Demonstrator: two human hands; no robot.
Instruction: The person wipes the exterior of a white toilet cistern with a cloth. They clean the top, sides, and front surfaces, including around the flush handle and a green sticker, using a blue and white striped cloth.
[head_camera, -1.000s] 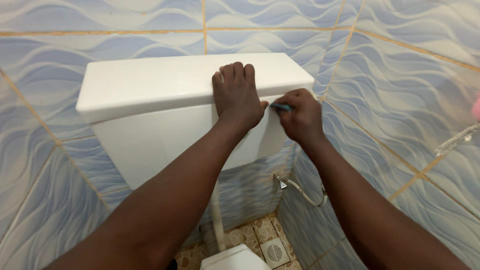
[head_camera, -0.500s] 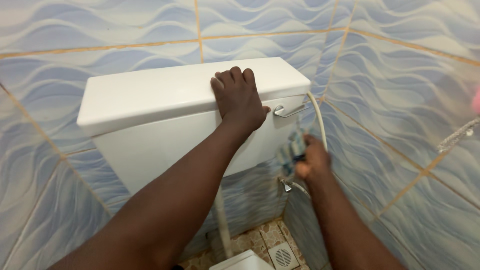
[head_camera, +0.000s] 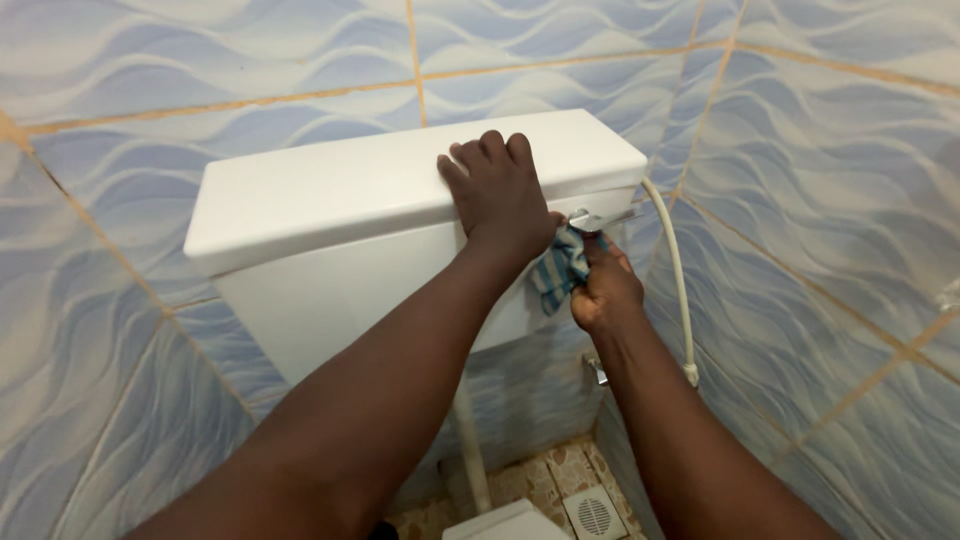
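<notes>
A white toilet cistern (head_camera: 330, 270) hangs on the tiled wall, with a flat white lid (head_camera: 350, 185). My left hand (head_camera: 498, 195) lies palm down over the lid's front edge, fingers apart. My right hand (head_camera: 603, 290) grips a blue and white checked cloth (head_camera: 560, 268) and presses it against the cistern's front, just below the chrome flush lever (head_camera: 598, 218) at the top right corner.
A white hose (head_camera: 676, 280) runs down the wall right of the cistern to a chrome valve (head_camera: 597, 368). A white pipe (head_camera: 472, 450) drops below the cistern. On the brown patterned floor sit a round drain grate (head_camera: 595, 514) and the toilet's white edge (head_camera: 505, 524).
My right hand dropped from the flush lever, then came back up with the cloth to just below the lever. My left hand stayed on the lid. The view shifted slightly.
</notes>
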